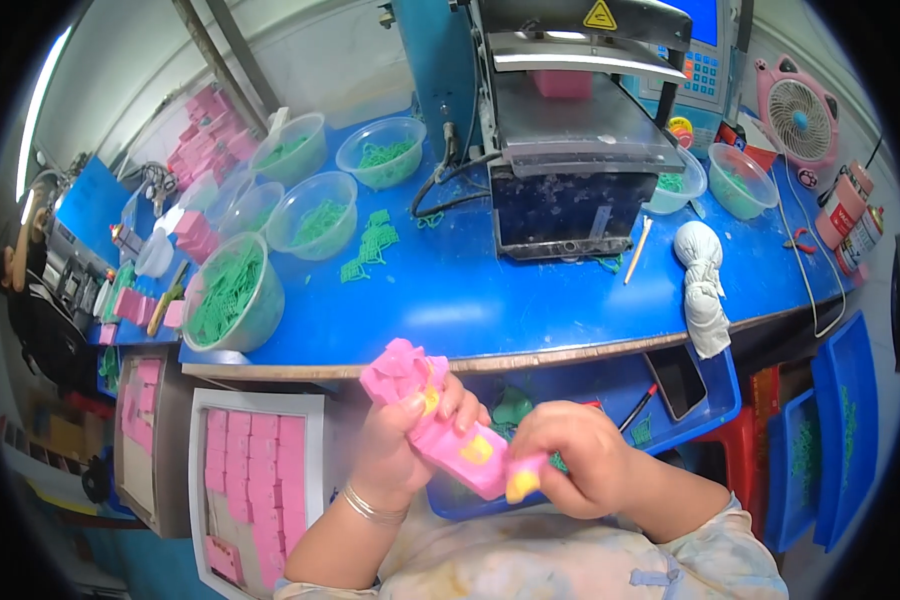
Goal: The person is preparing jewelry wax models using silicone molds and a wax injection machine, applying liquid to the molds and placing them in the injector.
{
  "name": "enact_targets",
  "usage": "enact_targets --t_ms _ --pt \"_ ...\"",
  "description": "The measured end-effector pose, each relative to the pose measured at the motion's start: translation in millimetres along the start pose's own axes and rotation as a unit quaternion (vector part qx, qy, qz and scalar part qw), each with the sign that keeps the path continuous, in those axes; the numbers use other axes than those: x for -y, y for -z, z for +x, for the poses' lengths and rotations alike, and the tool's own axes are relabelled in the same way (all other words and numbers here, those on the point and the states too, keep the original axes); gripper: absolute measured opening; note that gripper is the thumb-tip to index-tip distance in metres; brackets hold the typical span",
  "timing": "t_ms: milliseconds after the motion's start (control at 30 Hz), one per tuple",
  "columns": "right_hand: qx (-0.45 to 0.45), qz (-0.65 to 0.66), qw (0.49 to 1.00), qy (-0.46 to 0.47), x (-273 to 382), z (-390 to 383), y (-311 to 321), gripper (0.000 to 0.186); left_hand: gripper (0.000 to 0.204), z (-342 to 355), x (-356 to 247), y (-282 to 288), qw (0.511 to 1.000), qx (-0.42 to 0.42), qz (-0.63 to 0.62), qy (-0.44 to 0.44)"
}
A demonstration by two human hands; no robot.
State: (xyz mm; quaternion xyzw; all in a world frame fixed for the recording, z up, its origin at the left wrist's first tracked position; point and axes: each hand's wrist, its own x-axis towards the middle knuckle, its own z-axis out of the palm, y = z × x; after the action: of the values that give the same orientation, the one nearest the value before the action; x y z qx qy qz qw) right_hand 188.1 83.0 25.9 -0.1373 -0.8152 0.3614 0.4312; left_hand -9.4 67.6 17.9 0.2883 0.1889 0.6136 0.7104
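Observation:
A long pink rubbery piece with yellow patches (460, 449) is held in front of my body. My left hand (415, 435) is wrapped round its upper part, with the thumb pressing on a yellow patch. The top end (398, 366) sticks up crumpled beyond the fingers. At the lower end my right hand (582, 455) pinches a small pink and yellow tip (523, 480). Whether that tip is joined to the long piece, I cannot tell. Just below my hands lies a blue tray (570, 385), partly hidden by them.
On the blue table (440, 310) stand a press (580, 130) and plastic bowls of green pieces (232, 300). A white cloth bundle (703, 285) lies near the right edge. A phone (676, 382) rests in the tray. At lower left, a box (255, 470) holds pink blocks.

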Motion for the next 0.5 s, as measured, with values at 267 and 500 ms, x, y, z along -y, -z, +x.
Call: enact_targets --t_ms 267,500 --pt "-0.080 0.290 0.936 -0.182 20 -11 -23 0.017 0.025 -35 6 -27 0.984 0.013 0.123 0.126" --pt "-0.039 0.297 0.950 -0.091 37 -18 -23 0.016 0.031 -47 6 -12 0.989 0.075 0.061 0.112"
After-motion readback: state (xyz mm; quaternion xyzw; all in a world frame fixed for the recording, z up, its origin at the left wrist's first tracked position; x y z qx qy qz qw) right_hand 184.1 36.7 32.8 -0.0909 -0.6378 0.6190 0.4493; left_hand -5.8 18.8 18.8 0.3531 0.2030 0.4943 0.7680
